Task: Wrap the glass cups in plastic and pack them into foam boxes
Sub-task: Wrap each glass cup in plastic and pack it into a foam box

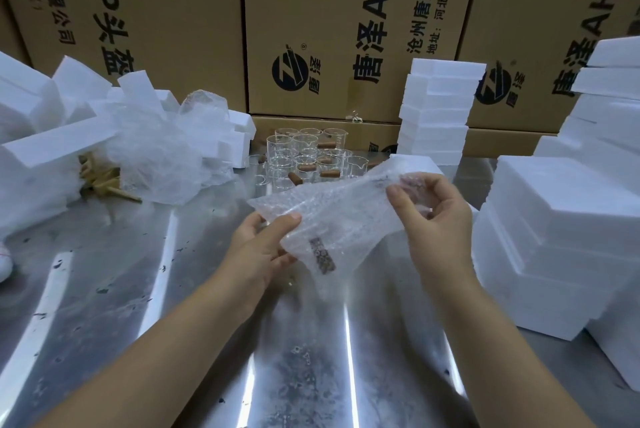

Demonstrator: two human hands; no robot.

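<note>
Both hands hold a clear bubble-wrap bag point(332, 216) above the metal table point(104, 272). My left hand point(263, 247) pinches its lower left edge with thumb on top. My right hand point(433, 206) pinches the upper right end with curled fingers. A dark label patch shows through the lower part of the bag. Several glass cups point(304, 154) stand grouped at the back of the table, with brown corks lying among them. White foam boxes point(561, 220) are stacked at the right.
A tall stack of foam pieces point(436, 109) stands behind the cups. More foam blocks point(41, 150) and a heap of plastic wrap point(162, 157) lie at the left. Large cardboard cartons point(346, 29) wall off the back.
</note>
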